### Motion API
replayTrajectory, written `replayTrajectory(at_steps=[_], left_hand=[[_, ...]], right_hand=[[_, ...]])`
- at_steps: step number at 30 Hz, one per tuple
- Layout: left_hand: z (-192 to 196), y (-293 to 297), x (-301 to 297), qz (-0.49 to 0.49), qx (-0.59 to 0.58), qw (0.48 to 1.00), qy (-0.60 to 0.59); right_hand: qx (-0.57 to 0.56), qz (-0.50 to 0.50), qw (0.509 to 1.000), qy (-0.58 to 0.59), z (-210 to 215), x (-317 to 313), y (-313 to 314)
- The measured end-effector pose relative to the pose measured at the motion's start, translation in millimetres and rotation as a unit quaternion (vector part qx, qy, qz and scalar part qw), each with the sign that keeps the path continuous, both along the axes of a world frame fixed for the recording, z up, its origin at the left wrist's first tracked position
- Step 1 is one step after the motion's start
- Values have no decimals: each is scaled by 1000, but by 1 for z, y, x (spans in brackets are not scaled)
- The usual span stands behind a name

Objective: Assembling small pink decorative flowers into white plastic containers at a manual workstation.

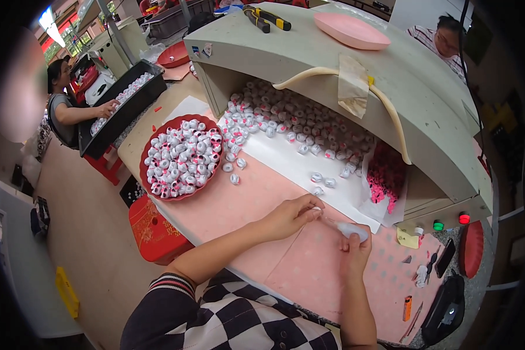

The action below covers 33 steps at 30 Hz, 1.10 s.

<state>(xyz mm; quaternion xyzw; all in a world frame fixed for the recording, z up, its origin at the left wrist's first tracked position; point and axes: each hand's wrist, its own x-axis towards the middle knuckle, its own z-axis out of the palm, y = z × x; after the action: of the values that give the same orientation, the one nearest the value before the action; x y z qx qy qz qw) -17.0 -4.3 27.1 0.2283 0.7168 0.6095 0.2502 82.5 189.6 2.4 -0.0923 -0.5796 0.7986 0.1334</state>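
My left hand [289, 220] is closed in a pinch over the pink-covered table. Between its fingertips sits a small whitish piece [317, 209], mostly hidden by the fingers. My right hand [354, 254] grips a small translucent white squeeze bottle [353, 231], its thin nozzle directed toward the left fingertips. Just beyond the hands, a few small rounded white pieces [317, 177] rest on a white sheet [286, 163]. Many more white pieces with pink marks [309, 111] are heaped under the grey hood. Small bright pink parts [385, 175] lie on paper at the right.
A red scalloped tray [144, 166] heaped with similar white pieces stands left, beside a red stool [151, 233]. The grey hood [262, 46] arches over the far side. An orange lighter [407, 308] and black phone [445, 258] lie right. A co-worker reaches into a black bin [93, 146].
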Motion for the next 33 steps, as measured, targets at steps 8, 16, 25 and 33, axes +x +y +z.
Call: replayTrajectory(at_steps=[8, 16, 25, 33], left_hand=[[-23, -4, -10, -40, 130, 982, -131], [-26, -4, -6, 26, 135, 987, -87], [-22, 2, 1, 31, 106, 988, -104], [-23, 2, 2, 30, 118, 988, -92]], right_hand=[[-27, -77, 996, 17, 5, -2, -1], [181, -100, 978, 31, 3, 0, -6], [251, -88, 961, 71, 6, 1, -7], [252, -76, 964, 44, 6, 2, -7]])
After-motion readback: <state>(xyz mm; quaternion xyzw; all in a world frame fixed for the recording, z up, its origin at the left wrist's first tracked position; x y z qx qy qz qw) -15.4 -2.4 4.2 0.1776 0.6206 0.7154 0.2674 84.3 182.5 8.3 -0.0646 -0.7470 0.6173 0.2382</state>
